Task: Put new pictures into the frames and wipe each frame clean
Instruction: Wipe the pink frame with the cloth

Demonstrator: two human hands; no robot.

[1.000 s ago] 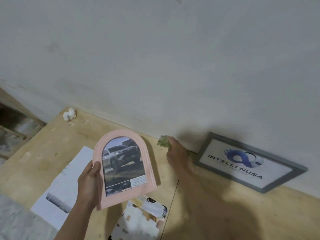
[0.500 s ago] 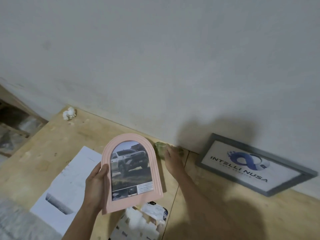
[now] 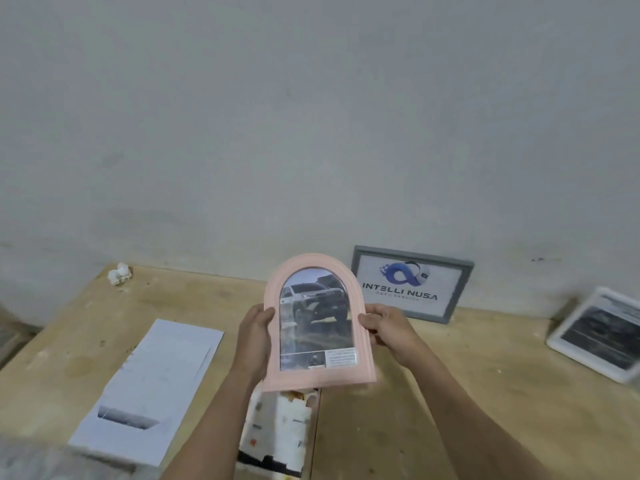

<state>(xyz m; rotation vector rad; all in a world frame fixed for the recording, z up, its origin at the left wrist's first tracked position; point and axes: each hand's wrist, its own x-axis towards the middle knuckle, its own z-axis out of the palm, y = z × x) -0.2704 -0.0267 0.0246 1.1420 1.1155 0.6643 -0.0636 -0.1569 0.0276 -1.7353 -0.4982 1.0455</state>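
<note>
Both hands hold the pink frame (image 3: 317, 327) up over the worktop (image 3: 450, 375), its long side standing up. The left hand (image 3: 254, 336) and right hand (image 3: 389, 327) each grip one side edge, the frame between them.

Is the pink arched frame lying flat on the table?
No, both hands, left and right, hold the pink arched frame above the table.

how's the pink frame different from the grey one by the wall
The pink frame is arched and stands tall; the grey frame is a wide rectangle. The pink frame is held up by the left hand and right hand; the grey frame leans against the wall. The pink frame shows a car photo, the grey frame a logo. Both hold a picture.
</note>
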